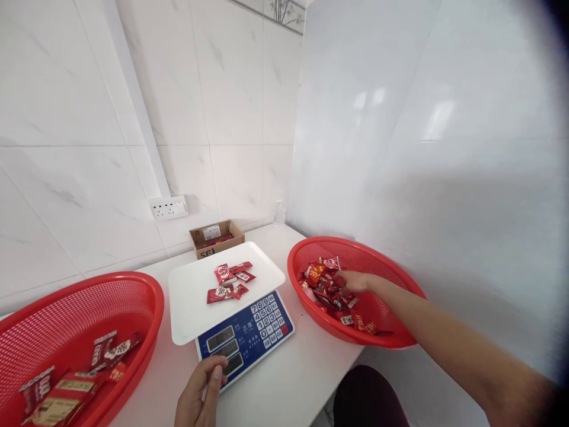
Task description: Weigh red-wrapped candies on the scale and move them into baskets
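A red basket (146, 296) on the left, cut off by the frame, holds packets with unreadable print. The left hand (200, 394) rests loosely curled, empty, at the blue scale (246, 335); its displays are illegible. Red sweets (229, 281) lie on its white tray (186, 302). Behind, a cardboard box (217, 237) reads "SF". The right hand (351, 281) digs into sweets in the right basket (391, 267), fingers hidden, grip unclear.

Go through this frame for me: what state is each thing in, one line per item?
Right hand: reaching into the right basket, fingers on the packets.
Left hand: at the scale's front edge, holding nothing.
Scale: display unreadable.
Scale tray: holds a few red packets.
Right basket: part filled.
Left basket: part filled.
Cardboard box: open.
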Demonstrator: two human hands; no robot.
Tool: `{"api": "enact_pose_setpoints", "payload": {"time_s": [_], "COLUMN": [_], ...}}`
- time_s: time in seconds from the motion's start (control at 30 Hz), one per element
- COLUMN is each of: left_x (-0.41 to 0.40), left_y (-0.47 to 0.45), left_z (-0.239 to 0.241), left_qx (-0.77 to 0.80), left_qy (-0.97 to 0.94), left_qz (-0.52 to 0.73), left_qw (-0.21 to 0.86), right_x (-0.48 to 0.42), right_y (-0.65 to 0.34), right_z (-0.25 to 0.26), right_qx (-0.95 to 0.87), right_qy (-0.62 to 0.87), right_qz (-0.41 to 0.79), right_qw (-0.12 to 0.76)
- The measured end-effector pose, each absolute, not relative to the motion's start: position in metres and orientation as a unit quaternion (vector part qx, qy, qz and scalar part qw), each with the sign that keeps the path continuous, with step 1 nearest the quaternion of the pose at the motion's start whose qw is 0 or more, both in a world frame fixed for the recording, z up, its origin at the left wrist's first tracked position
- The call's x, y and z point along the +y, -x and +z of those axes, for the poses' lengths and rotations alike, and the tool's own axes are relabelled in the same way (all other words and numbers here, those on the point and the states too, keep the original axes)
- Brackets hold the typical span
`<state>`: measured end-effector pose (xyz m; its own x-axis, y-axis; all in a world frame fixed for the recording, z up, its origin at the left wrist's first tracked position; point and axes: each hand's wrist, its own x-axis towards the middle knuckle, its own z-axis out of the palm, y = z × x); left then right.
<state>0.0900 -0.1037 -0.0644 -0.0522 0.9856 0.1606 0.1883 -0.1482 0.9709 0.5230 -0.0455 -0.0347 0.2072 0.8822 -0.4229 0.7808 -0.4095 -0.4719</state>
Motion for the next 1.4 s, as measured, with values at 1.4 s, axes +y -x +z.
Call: {"api": "enact_pose_setpoints", "payload": {"time_s": [1.4], "left_x": [-0.107], "left_y": [-0.092], "left_z": [-0.061], "left_qx": [0.517], "left_qy": [-0.577], "left_qz": [0.498], "left_qw": [0.389], "right_x": [-0.067], "right_y": [-0.535], "right_z": [-0.001], "right_qx": [-0.586], "right_qy": [0.772], "right_qz": [0.194], "right_qw": [0.151]}}
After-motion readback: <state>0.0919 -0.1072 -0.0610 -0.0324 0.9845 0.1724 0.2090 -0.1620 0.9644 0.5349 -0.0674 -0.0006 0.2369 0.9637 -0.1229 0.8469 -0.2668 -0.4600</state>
